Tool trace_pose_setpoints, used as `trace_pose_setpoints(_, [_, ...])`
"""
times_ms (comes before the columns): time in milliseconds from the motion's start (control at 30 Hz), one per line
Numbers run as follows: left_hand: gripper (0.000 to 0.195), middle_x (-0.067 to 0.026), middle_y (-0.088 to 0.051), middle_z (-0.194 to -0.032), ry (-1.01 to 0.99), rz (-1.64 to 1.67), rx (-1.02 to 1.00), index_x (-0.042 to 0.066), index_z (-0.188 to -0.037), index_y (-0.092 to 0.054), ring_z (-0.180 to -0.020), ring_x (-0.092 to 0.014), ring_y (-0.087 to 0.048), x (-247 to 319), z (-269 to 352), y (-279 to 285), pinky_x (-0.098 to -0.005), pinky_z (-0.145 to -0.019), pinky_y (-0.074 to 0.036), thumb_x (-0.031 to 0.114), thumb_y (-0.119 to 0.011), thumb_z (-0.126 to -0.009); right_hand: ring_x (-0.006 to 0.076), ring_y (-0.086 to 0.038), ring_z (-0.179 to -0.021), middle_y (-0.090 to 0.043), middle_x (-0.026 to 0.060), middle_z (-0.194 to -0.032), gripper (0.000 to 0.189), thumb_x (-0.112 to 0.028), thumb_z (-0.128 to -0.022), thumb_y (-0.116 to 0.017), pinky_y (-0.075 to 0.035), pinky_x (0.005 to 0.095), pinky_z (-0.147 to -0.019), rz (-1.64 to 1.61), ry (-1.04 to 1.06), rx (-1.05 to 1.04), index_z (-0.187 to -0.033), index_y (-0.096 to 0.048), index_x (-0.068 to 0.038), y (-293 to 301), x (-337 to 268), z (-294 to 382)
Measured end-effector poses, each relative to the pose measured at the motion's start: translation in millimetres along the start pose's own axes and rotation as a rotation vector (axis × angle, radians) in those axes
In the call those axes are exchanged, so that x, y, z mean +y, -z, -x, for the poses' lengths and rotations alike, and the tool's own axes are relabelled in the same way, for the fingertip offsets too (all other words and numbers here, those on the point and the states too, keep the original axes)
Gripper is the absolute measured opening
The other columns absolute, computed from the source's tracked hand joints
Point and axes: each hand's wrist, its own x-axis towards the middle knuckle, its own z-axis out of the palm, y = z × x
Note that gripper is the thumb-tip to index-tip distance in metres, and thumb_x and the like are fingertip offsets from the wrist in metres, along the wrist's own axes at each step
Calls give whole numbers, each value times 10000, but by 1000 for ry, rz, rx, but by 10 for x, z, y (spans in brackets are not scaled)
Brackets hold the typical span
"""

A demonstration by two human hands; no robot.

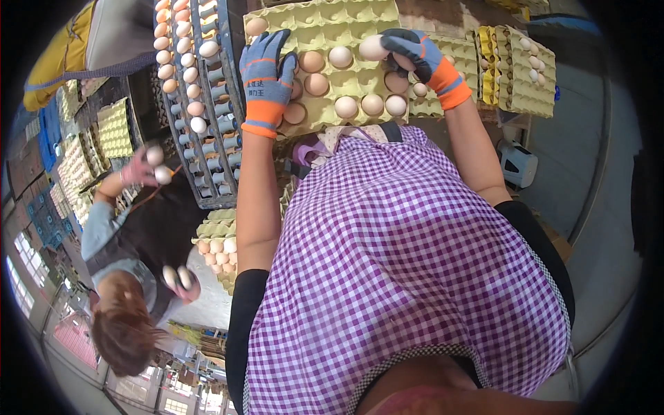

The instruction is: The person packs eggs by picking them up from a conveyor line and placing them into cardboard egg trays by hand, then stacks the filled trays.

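A yellowish molded-pulp egg tray (332, 36) lies in front of me, partly filled with brown and white eggs. My left hand (267, 80), in a blue and orange work glove, rests over the tray's left side; its fingers cover some cells and eggs, and whether it grips one is hidden. At the tray's right side my right hand (415, 57), gloved the same way, holds a pale egg (373, 47) at its fingertips and another egg (404, 61) beneath the fingers. A white egg (340, 56) sits near the tray's middle, and a row of eggs lines the edge nearest my checkered apron.
Left of the tray runs a roller conveyor (220, 140) carrying rows of eggs. A co-worker (140, 244) beside it holds eggs in both hands. Filled egg trays (220, 254) are stacked near my left arm. More trays (529, 72) stand at the right, above a small pale device (517, 163).
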Motion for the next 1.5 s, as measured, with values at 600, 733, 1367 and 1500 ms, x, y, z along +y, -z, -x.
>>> trace_pose_setpoints(600, [371, -155, -616, -1080, 189, 193, -84, 77, -1153, -644, -916, -354, -632, 502, 169, -139, -436, -800, -535, 122, -718, -792, 319, -677, -943, -538, 134, -1183, 377, -298, -825, -743, -568, 420, -726, 1329, 210, -97, -1175, -633, -211, -757, -229, -399])
trace_pose_setpoints(733, [356, -136, -595, -1071, 306, -197, -465, 95, -1056, -679, -855, -339, -670, 756, 10, 133, -442, -734, -556, 333, -773, -809, 326, -677, -958, -550, 136, -1214, 433, -319, -803, -759, -570, 424, -747, 1495, 310, -141, -1203, -642, -204, -755, -295, -368])
trace_pose_setpoints(1367, [264, -162, -613, -1152, 305, -92, -745, 119, -953, -689, -930, -358, -678, 1138, 164, 208, -455, -717, -564, 264, -773, -749, 124, -572, -718, -652, 54, -955, 461, -423, -1008, -464, -483, 277, -641, 64, 397, -119, -1220, -577, -30, 21, 116, 18])
trace_pose_setpoints(1500, [131, -161, -595, -1099, 176, -475, -599, 112, -882, -728, -771, -291, -712, 1204, 425, -383, -411, -565, -562, 134, -601, -857, 116, -571, -671, -671, 88, -952, 505, -471, -959, -545, -450, 243, -513, -175, 173, -230, -1234, -579, -48, -174, -106, -179])
